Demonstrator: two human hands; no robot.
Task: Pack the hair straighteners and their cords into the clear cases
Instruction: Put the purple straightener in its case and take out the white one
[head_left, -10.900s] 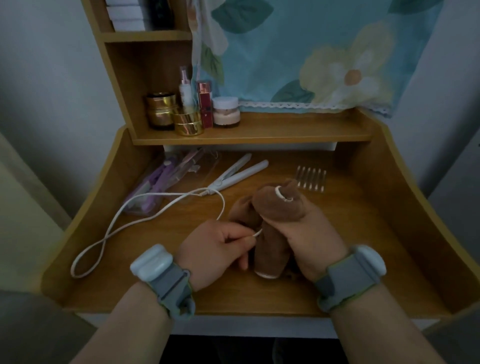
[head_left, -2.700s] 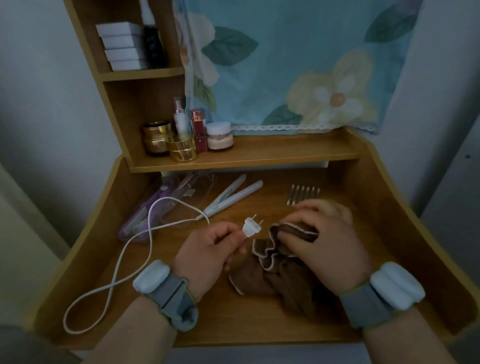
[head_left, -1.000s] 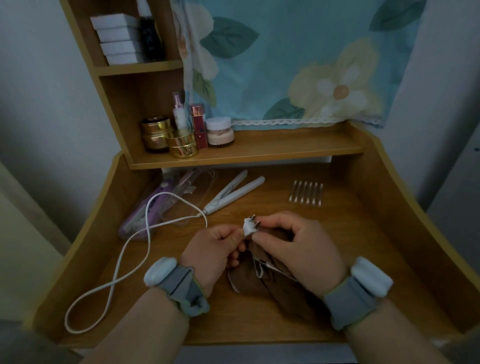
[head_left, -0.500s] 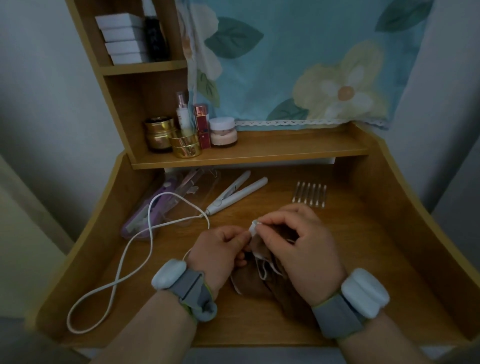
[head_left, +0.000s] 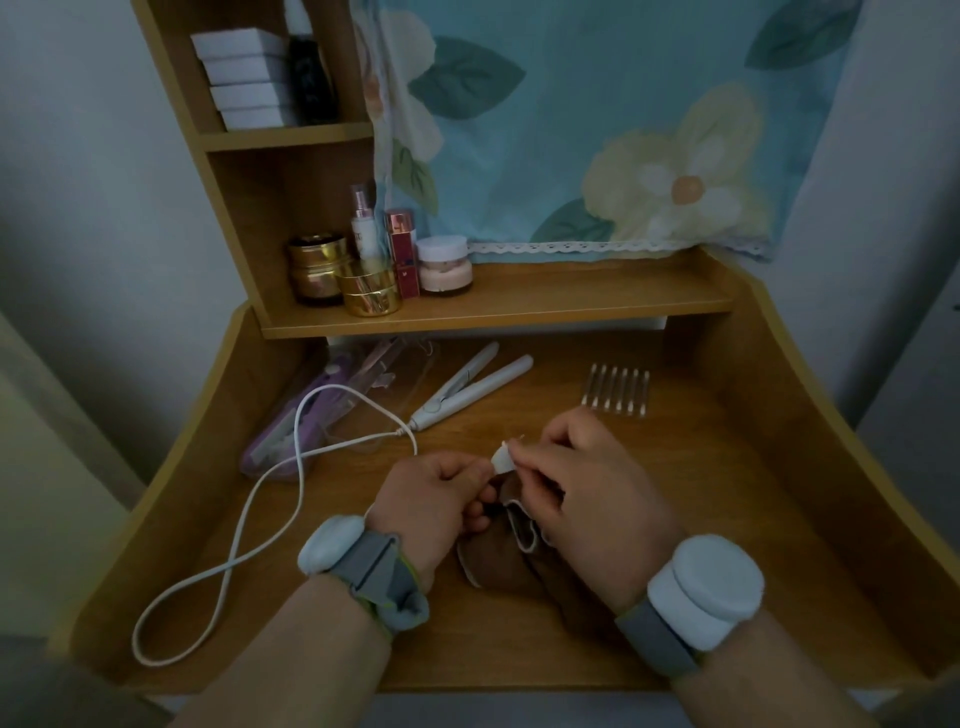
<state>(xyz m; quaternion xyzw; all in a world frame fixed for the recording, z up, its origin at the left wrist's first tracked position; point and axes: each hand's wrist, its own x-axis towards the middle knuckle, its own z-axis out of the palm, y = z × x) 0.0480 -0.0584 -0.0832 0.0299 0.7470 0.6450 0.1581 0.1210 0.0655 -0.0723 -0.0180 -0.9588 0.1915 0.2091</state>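
Both hands are meeting over a brown cloth pouch (head_left: 511, 558) lying on the desk (head_left: 727, 519). The right hand (head_left: 587, 493) and left hand (head_left: 436, 493) are each pinching the white plug (head_left: 502, 460) in a closed grip. Its cord (head_left: 244, 525) is looping left toward the white straightener (head_left: 470, 392), which is lying beside the purple straightener (head_left: 301, 423) in its clear case.

left hand (head_left: 436, 493): fingers pinched | right hand (head_left: 587, 493): fingers pinched, hands touching

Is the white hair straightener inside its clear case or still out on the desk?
Out. The white straightener lies bare on the desk, its cord looping loose to the plug pinched by both hands.
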